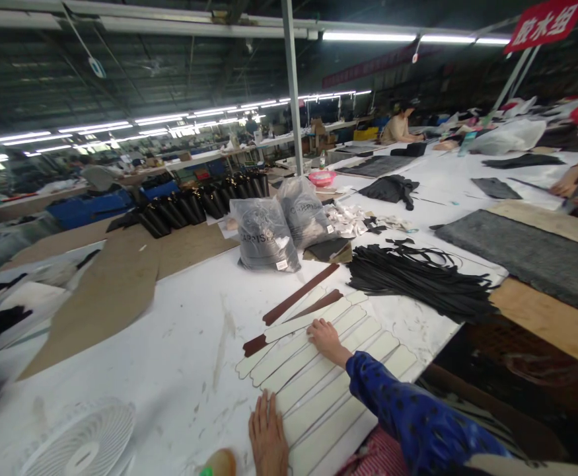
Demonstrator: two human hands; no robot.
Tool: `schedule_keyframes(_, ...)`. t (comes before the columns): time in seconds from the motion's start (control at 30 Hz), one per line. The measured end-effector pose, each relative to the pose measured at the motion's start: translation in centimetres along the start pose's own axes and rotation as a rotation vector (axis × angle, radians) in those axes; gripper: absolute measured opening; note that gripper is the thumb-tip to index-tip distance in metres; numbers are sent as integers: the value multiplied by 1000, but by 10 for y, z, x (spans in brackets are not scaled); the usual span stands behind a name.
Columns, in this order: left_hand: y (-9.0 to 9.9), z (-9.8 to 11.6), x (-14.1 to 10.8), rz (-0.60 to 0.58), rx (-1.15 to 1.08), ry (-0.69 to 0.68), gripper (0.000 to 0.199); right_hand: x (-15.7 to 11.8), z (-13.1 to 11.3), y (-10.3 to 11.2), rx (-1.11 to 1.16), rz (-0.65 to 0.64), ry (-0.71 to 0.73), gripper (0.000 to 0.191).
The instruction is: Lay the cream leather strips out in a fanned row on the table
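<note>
Pale cream strips with shaped ends and dark edges lie side by side in a row before me. My left hand rests flat with fingers stretched at the near left ends of the strips. My right hand lies on the upper strips, its fingers slightly bent and touching their surface; I see nothing gripped in it. Past it, one brown strip lies apart, and another brown strip is partly covered by a cream one. A blue dotted sleeve covers my right arm.
Black straps lie heaped at the right, by the table edge. Two filled plastic bags stand beyond the strips. A white fan is at the lower left. Another person's hands show at the far right; a seated person works farther back.
</note>
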State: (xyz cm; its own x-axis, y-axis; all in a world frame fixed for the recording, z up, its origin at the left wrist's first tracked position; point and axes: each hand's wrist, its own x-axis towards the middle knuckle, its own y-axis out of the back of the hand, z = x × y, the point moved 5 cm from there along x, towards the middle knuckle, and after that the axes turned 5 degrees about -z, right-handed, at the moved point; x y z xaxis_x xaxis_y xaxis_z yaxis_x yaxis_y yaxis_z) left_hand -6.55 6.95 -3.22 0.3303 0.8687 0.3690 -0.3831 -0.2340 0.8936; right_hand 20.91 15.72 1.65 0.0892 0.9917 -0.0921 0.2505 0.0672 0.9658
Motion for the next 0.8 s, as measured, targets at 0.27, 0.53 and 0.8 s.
schedule_keyframes(0.27, 7, 4, 2, 0, -38, 11, 45, -4, -1, -1, 43, -5, -72, 17)
schedule_keyframes(0.53, 26, 3, 9, 136, 23, 81, 32, -1, 2, -2, 112, -15, -124, 15)
schedule_keyframes(0.8, 5, -12, 71, 115, -99, -4, 35, -4, -1, -1, 121, -8, -166, 17)
